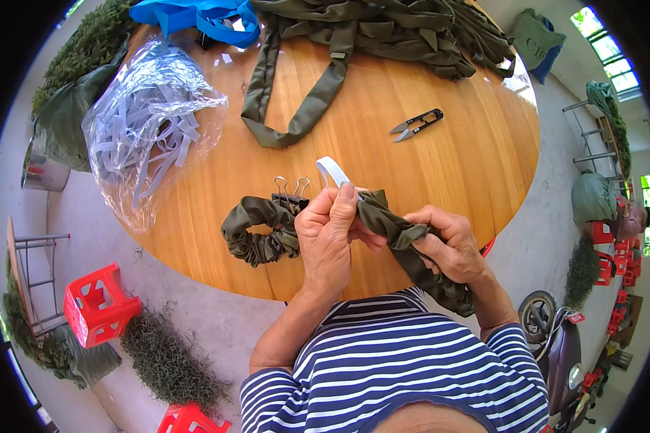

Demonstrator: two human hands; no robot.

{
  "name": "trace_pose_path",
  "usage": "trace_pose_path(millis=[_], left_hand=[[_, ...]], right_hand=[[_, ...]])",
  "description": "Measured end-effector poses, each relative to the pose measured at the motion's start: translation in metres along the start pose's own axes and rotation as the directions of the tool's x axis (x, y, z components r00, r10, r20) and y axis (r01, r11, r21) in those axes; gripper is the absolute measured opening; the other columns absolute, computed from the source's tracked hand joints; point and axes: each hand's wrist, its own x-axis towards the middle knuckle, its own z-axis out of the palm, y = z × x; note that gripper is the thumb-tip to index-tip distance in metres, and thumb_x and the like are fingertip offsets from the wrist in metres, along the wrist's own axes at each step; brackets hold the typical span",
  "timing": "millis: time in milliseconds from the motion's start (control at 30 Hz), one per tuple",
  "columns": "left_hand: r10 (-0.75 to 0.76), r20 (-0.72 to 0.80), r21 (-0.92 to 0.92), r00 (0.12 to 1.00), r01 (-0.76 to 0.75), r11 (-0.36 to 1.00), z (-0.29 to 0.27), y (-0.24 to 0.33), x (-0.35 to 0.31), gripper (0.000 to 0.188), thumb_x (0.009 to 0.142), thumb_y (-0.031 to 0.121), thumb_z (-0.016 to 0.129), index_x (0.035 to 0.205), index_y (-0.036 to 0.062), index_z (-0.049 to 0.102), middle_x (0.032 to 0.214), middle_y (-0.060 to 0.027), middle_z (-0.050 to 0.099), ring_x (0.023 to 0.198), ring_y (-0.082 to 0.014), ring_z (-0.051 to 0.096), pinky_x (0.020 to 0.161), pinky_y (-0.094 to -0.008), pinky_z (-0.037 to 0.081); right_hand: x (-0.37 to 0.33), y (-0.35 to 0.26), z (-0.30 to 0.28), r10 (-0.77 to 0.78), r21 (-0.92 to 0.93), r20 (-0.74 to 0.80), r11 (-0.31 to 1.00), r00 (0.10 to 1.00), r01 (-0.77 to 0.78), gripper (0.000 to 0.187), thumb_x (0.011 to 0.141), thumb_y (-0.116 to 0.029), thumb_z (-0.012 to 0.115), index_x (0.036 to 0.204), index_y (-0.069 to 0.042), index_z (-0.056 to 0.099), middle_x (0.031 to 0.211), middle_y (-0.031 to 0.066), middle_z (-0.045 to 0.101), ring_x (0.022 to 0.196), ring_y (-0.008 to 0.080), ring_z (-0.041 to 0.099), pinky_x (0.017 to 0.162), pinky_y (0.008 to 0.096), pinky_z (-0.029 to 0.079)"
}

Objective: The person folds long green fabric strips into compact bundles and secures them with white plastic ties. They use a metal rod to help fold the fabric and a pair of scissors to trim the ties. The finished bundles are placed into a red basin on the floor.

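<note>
Olive fabric tube (387,222), between both hands (325,229)

Brightly lit by daylight, fairly even across the wooden table (477,166). Blown out toward white at the upper-right window (607,54). Glaring white along the table's far right edge, and sparkling on the crinkled clear plastic bag (162,68). Darkest within the folds of the olive fabric pile (390,32). Crisp at the centre, on the left hand (326,225) and right hand (449,247). Softer toward the rim, strongly bowed by the fisheye lens, tilting the red stool (101,307), and fading to black at the corners.
</note>
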Motion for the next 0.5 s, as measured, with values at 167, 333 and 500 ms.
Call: trace_pose_path(millis=[167, 333, 500], left_hand=[[0.034, -0.044, 0.01, 0.998, -0.033, 0.999, -0.0002, 0.0019, 0.0009, 0.03, 0.09, 0.026, 0.047, 0.087, -0.0022, 0.056, 0.065, -0.0103, 0.061, 0.047, -0.016, 0.058, 0.04, -0.0247, 0.047], [0.064, -0.084, -0.005, 0.994, -0.065, 0.998, 0.0025, 0.0004, -0.0016, 0.029, 0.09, 0.026, 0.048, 0.088, -0.0024, 0.056, 0.065, -0.0088, 0.06, 0.048, -0.0148, 0.058, 0.042, -0.0239, 0.047], [0.119, -0.081, 0.065, 0.99, -0.114, 0.991, 0.0023, -0.0042, -0.0026, 0.028, 0.089, 0.024, 0.051, 0.088, -0.0033, 0.057, 0.064, -0.0064, 0.058, 0.049, -0.0114, 0.056, 0.044, -0.0207, 0.045]], right_hand=[[0.003, 0.0033, 0.0096, -0.334, -0.411, -0.016, 0.861, 0.942, 0.298, 0.026, 0.082, -0.005, 0.054, 0.107, 0.0, 0.052, 0.085, 0.011, 0.06, 0.071, 0.0202, 0.061, 0.062, 0.0258, 0.047], [-0.0017, 0.0046, 0.0078, -0.35, -0.424, -0.018, 0.851, 0.936, 0.31, 0.028, 0.081, -0.003, 0.054, 0.109, -0.001, 0.053, 0.09, 0.0133, 0.061, 0.072, 0.0221, 0.062, 0.061, 0.0263, 0.048], [-0.0019, -0.0033, 0.0081, -0.317, -0.431, 0.046, 0.849, 0.947, 0.305, 0.029, 0.081, -0.003, 0.054, 0.11, -0.002, 0.053, 0.09, 0.0131, 0.062, 0.07, 0.0209, 0.062, 0.06, 0.0259, 0.048]])
